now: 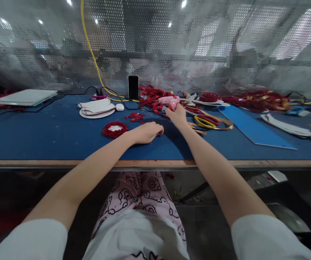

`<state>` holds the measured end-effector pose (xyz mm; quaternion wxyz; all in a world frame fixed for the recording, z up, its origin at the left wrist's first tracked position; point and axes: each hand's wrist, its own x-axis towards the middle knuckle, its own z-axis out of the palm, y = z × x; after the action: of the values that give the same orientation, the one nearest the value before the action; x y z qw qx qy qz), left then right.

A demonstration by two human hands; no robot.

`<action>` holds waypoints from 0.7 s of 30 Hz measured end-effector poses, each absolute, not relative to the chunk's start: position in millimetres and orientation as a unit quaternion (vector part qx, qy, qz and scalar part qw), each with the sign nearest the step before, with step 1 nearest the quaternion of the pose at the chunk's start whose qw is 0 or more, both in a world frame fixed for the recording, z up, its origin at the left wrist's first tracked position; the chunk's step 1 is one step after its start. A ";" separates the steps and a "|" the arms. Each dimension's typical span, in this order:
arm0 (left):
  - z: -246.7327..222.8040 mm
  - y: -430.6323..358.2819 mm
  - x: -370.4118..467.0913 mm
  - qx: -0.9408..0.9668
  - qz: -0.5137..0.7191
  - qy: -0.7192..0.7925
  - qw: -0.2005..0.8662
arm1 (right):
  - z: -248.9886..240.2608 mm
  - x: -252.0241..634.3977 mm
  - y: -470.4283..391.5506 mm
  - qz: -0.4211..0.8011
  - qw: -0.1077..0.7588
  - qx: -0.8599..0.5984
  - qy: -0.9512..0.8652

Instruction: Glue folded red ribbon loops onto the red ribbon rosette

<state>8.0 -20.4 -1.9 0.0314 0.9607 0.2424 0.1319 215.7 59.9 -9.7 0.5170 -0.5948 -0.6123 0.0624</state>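
Note:
A pink glue gun (pixel 169 101) with a small lit orange spot is in my right hand (pixel 177 115), its fingers wrapped round the handle. My left hand (pixel 148 133) rests low over the blue tabletop, fingers curled together; what they hold, if anything, is hidden. Beside my left wrist lies a dark red ruffled ring (pixel 115 129) with a white centre. Small red ribbon pieces (pixel 135 116) are scattered just behind my left hand. To the right of the glue gun lie scissors with yellow and red handles (pixel 205 121), among gold ribbon strips.
Stacked white card shapes (pixel 97 108) and a phone (pixel 133 87) stand towards the back. Red ribbon heaps (pixel 264 100) lie at the rear right, near a blue board (pixel 255 126) and white strips (pixel 288 125). A yellow cable (pixel 90 47) hangs before the perforated metal screen (pixel 155 39).

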 end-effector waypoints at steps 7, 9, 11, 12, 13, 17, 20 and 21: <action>-0.7 -17.3 -3.1 0.951 0.150 0.262 0.065 | -9.5 218.0 59.3 0.062 0.516 -0.595 -0.613; 1.4 -12.7 -14.0 0.942 0.184 0.272 0.076 | -10.2 218.3 60.7 0.061 0.515 -0.599 -0.610; 3.0 -7.4 -24.5 0.933 0.203 0.279 0.102 | -11.1 218.5 62.0 0.063 0.517 -0.596 -0.612; 3.3 -5.0 -28.6 0.931 0.201 0.280 0.119 | -11.5 218.5 62.5 0.065 0.518 -0.591 -0.615; 3.2 -3.1 -31.8 0.932 0.192 0.277 0.131 | -11.8 218.4 62.8 0.067 0.520 -0.586 -0.618; 1.0 -0.5 -35.3 0.946 0.174 0.237 0.133 | -12.1 217.2 62.1 0.066 0.528 -0.574 -0.623; -0.8 -1.4 -32.7 0.949 0.184 0.220 0.131 | -10.9 215.4 60.9 0.065 0.526 -0.582 -0.617; -1.3 -1.7 -31.3 0.948 0.189 0.222 0.130 | -10.5 214.8 60.6 0.064 0.523 -0.586 -0.615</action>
<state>-31.3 -1.7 -1.3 0.1300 0.9476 0.2221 0.1892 214.8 60.6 -10.5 0.5231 -0.5864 -0.6151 0.0644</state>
